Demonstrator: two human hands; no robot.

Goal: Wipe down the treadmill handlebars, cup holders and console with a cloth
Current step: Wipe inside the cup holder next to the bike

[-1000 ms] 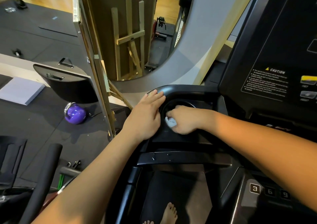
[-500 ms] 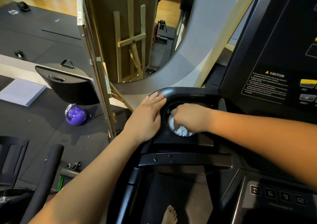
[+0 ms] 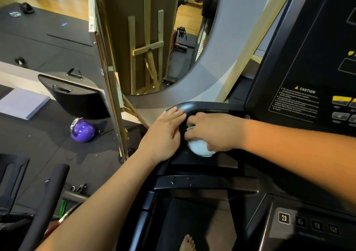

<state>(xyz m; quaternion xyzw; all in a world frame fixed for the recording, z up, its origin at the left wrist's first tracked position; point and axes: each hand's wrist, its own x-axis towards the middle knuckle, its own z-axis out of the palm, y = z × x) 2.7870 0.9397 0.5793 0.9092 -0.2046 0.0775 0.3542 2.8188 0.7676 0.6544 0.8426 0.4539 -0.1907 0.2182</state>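
The cup holder step is judged to be in hand. In the middle of the frame, a white cloth (image 3: 199,147), bunched into a soft ball, is gripped by the right hand (image 3: 213,131) and pushed into the cup holder (image 3: 184,149). The left hand (image 3: 163,135) is laid flat beside it, fingers straight. Next, the cloth should be rubbed round inside.

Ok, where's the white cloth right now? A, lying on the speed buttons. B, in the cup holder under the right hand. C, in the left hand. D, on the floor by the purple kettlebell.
B: the right hand holds the white cloth down in the cup holder, while the left hand rests flat beside it and holds nothing.
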